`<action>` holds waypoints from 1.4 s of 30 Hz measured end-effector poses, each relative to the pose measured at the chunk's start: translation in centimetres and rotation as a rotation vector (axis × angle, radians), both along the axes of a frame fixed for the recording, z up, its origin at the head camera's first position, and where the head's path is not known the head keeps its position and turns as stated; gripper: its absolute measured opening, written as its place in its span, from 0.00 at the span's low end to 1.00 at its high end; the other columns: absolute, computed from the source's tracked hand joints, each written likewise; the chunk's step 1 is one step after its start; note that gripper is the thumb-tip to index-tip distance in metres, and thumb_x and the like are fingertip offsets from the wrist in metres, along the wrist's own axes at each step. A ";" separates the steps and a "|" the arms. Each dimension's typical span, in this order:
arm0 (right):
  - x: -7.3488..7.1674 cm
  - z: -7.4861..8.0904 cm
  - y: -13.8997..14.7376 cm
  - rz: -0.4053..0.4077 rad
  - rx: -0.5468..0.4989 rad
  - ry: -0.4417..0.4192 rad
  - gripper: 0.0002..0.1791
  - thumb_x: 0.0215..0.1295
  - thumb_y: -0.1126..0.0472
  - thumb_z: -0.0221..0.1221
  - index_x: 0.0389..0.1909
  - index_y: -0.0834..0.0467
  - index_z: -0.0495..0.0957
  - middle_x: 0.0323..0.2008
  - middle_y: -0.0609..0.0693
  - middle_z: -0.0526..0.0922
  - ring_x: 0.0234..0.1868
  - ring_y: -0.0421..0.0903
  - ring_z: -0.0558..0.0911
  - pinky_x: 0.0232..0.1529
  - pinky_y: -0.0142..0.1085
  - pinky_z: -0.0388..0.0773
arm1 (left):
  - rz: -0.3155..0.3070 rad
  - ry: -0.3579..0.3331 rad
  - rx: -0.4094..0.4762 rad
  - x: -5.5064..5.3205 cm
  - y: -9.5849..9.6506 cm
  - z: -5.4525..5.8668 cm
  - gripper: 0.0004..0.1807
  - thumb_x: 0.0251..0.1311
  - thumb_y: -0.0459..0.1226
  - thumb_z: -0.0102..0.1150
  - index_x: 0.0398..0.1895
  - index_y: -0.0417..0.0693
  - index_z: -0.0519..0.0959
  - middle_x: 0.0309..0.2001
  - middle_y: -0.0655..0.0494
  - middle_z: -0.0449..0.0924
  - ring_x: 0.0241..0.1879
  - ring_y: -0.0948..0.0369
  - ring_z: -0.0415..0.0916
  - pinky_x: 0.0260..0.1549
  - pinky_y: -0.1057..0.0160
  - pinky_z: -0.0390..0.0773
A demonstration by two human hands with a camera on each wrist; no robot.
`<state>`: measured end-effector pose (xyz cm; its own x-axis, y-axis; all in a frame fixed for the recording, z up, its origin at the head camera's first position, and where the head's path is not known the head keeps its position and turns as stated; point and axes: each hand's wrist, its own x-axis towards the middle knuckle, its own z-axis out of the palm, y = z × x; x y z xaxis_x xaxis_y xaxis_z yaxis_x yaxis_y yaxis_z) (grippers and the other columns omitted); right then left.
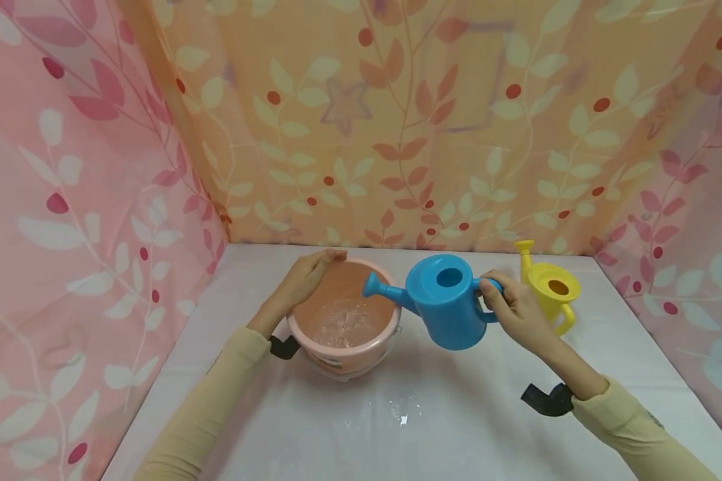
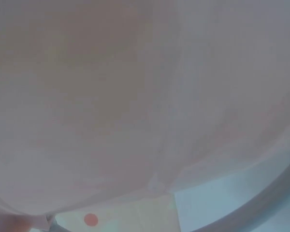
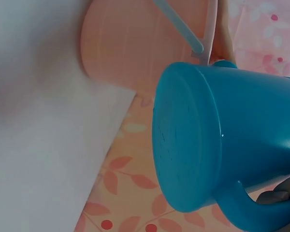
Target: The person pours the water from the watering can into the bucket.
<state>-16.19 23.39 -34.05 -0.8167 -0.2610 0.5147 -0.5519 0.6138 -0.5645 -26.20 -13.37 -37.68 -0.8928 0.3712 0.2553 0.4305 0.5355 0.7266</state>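
A pink bucket with rippling water inside stands on the white table. My left hand lies along its left rim, fingers stretched toward the back. The bucket's outer wall fills most of the left wrist view. My right hand grips the handle of a blue watering can, held up right of the bucket. The can's spout reaches over the bucket's right rim, its rose above the inside. From the right wrist view the can's base is seen, close to the bucket.
A yellow watering can stands on the table behind my right hand. Splashed water lies on the tabletop in front of the bucket. Leaf-patterned cloth hangs along the back and both sides of the table.
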 end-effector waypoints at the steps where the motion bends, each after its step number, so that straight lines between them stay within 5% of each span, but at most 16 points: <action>1: 0.0 0.0 0.0 0.001 0.003 -0.003 0.06 0.69 0.65 0.50 0.34 0.60 0.75 0.27 0.47 0.80 0.30 0.40 0.79 0.33 0.35 0.82 | 0.001 0.001 0.000 0.0 0.0 0.0 0.30 0.70 0.57 0.27 0.59 0.54 0.73 0.56 0.58 0.76 0.62 0.58 0.66 0.61 0.54 0.64; 6: -0.2 0.2 0.2 0.012 0.000 -0.026 0.06 0.69 0.66 0.49 0.34 0.58 0.75 0.23 0.45 0.76 0.26 0.40 0.74 0.30 0.27 0.76 | 0.003 0.010 0.001 0.0 0.0 -0.1 0.30 0.70 0.57 0.27 0.59 0.53 0.73 0.56 0.57 0.76 0.61 0.56 0.67 0.60 0.52 0.66; 42: -0.2 1.8 -0.2 0.043 0.124 -0.036 0.08 0.69 0.61 0.50 0.31 0.58 0.74 0.18 0.48 0.70 0.22 0.39 0.70 0.26 0.29 0.71 | -0.004 -0.004 -0.011 0.3 0.1 0.1 0.27 0.70 0.55 0.29 0.60 0.55 0.73 0.57 0.59 0.76 0.61 0.58 0.67 0.59 0.53 0.67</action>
<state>-16.44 23.16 -32.22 -0.8204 -0.3564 0.4472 -0.5605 0.6560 -0.5055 -25.88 -13.31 -37.62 -0.8923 0.3776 0.2473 0.4295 0.5418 0.7225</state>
